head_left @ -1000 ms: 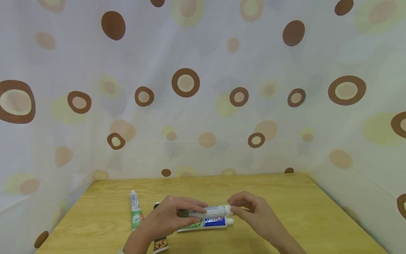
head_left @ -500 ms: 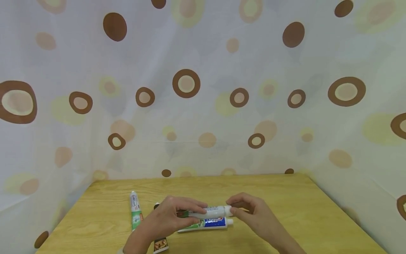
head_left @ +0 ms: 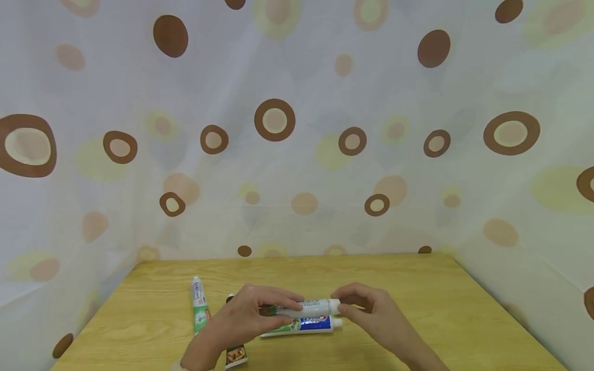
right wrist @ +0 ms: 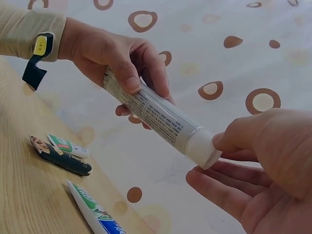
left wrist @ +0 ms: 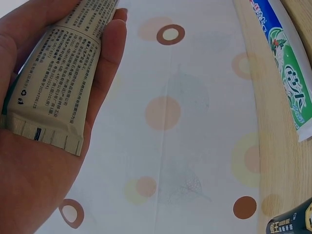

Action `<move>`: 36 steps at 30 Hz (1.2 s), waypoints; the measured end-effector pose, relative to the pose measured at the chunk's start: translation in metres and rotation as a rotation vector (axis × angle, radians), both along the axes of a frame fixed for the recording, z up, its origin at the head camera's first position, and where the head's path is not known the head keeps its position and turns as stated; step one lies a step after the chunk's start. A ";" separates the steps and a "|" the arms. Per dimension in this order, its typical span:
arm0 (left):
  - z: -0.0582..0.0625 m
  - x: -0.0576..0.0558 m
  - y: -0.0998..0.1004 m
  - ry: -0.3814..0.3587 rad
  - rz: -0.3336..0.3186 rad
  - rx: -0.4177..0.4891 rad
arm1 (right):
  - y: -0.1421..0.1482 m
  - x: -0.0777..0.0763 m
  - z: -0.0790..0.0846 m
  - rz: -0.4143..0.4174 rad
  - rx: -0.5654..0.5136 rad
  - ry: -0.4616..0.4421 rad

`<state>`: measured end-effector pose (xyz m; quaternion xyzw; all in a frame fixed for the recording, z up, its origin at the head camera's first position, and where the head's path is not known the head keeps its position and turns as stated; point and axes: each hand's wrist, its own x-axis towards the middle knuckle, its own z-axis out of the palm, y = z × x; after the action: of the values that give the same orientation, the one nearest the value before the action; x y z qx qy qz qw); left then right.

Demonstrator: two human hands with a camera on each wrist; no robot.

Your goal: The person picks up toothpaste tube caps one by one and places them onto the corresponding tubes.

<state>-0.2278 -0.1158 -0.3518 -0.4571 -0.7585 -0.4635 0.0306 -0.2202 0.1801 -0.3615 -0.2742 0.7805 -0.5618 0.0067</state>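
A white toothpaste tube (head_left: pixel 315 308) with printed text is held level above the table. My left hand (head_left: pixel 248 314) grips its body; the left wrist view shows the tube's crimped end (left wrist: pixel 46 136) lying against the palm. At the other end my right hand (head_left: pixel 371 314) pinches the white cap (right wrist: pixel 202 148) between thumb and fingers. The cap sits on the tube's neck. Just below the held tube, a green and blue toothpaste tube (head_left: pixel 315 324) lies on the table, partly hidden by it and the left hand.
On the wooden table (head_left: pixel 417 293), a white and green toothpaste tube (head_left: pixel 199 306) lies to the left. A dark toothpaste tube (right wrist: pixel 61 158) lies beside it, mostly behind the left hand in the head view. A dotted curtain (head_left: pixel 301 154) surrounds the table's back and sides.
Both hands keep their hold on the tube and cap, nearly in place. The head view shifts very slightly; the tubes on the table stay put.
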 end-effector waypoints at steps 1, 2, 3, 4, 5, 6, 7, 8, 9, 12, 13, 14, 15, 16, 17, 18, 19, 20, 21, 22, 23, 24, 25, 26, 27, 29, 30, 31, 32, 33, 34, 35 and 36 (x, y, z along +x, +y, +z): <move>0.000 0.000 0.000 0.000 -0.005 0.002 | 0.000 0.000 0.000 -0.004 0.001 -0.010; 0.000 0.000 0.000 -0.001 -0.007 0.002 | 0.000 0.001 0.000 -0.008 0.000 -0.016; 0.000 0.000 0.000 -0.002 -0.009 0.005 | 0.000 0.001 0.000 -0.014 0.000 -0.020; 0.000 0.000 0.000 0.001 -0.012 0.006 | -0.001 0.001 0.000 -0.019 0.000 -0.019; -0.001 0.001 0.000 0.000 -0.014 0.008 | -0.001 0.000 0.001 -0.023 -0.001 -0.013; -0.001 0.001 0.000 0.000 -0.016 0.010 | -0.001 0.000 0.001 -0.029 -0.001 -0.005; -0.001 0.001 0.000 0.002 -0.017 0.011 | -0.001 0.000 0.001 -0.033 -0.001 0.006; -0.001 0.002 0.000 0.001 -0.017 0.013 | -0.001 0.000 0.000 -0.035 -0.001 0.014; -0.001 0.002 0.000 -0.003 -0.016 0.013 | -0.002 0.001 0.000 -0.036 -0.001 0.015; -0.002 0.002 0.000 -0.020 -0.010 0.009 | -0.001 0.001 0.000 -0.024 -0.005 0.016; -0.002 0.002 0.000 -0.024 -0.009 0.008 | -0.001 0.001 -0.001 -0.016 -0.007 0.020; -0.001 0.002 0.000 -0.030 -0.005 0.006 | -0.001 0.001 -0.001 -0.007 -0.010 0.021; -0.001 0.001 0.000 -0.036 -0.001 0.004 | -0.001 0.000 -0.001 0.001 -0.012 0.024; -0.001 0.001 0.000 -0.037 0.001 0.005 | -0.001 0.000 -0.001 0.009 -0.014 0.029; -0.001 0.001 0.000 -0.037 0.002 0.006 | -0.001 -0.001 -0.001 0.015 -0.013 0.037; 0.000 0.001 0.000 -0.031 0.004 0.006 | -0.001 -0.001 0.000 0.016 -0.010 0.041; 0.000 0.001 0.000 -0.027 0.005 0.005 | -0.001 -0.002 0.000 0.015 -0.009 0.042; 0.000 0.000 0.000 -0.023 0.004 0.005 | -0.001 -0.002 0.000 0.011 -0.006 0.036; 0.000 0.000 0.000 -0.025 0.002 0.005 | -0.001 -0.001 0.000 0.004 -0.004 0.027; 0.000 0.000 0.000 -0.027 0.000 0.005 | -0.001 -0.001 0.000 -0.002 -0.002 0.017; 0.000 0.000 0.000 -0.033 -0.002 0.006 | -0.001 0.000 0.000 -0.008 -0.001 0.005; 0.000 0.000 0.000 -0.040 -0.002 0.005 | 0.000 0.000 0.000 -0.013 -0.006 -0.008; 0.000 0.000 0.000 -0.051 -0.002 0.006 | 0.000 0.000 0.000 -0.019 -0.009 -0.020; 0.000 0.000 0.000 -0.059 0.000 0.007 | 0.000 0.000 0.000 -0.023 -0.014 -0.029; 0.000 0.000 0.000 -0.066 0.003 0.009 | -0.001 0.000 0.001 -0.026 -0.019 -0.036; -0.001 0.000 -0.001 -0.068 0.004 0.014 | -0.001 0.000 0.001 -0.027 -0.031 -0.041; -0.001 0.000 -0.001 -0.066 0.003 0.017 | -0.001 0.000 0.001 -0.026 -0.036 -0.044; -0.001 0.000 -0.001 -0.065 0.001 0.019 | -0.001 0.000 0.000 -0.026 -0.037 -0.045; -0.001 0.000 -0.001 -0.063 -0.002 0.021 | -0.001 0.000 0.000 -0.024 -0.038 -0.048; -0.001 0.000 -0.001 -0.061 -0.006 0.023 | -0.001 0.000 0.000 -0.021 -0.035 -0.049; -0.001 -0.001 -0.001 -0.061 -0.008 0.022 | 0.000 0.000 0.000 -0.019 -0.032 -0.051; -0.001 -0.001 -0.001 -0.057 -0.010 0.021 | 0.000 0.000 -0.001 -0.017 -0.028 -0.052; -0.001 -0.001 -0.001 -0.053 -0.011 0.022 | 0.001 0.000 -0.001 -0.011 -0.026 -0.053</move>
<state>-0.2289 -0.1169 -0.3529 -0.4485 -0.7514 -0.4838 0.0128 -0.2202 0.1807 -0.3623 -0.2548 0.7743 -0.5789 0.0208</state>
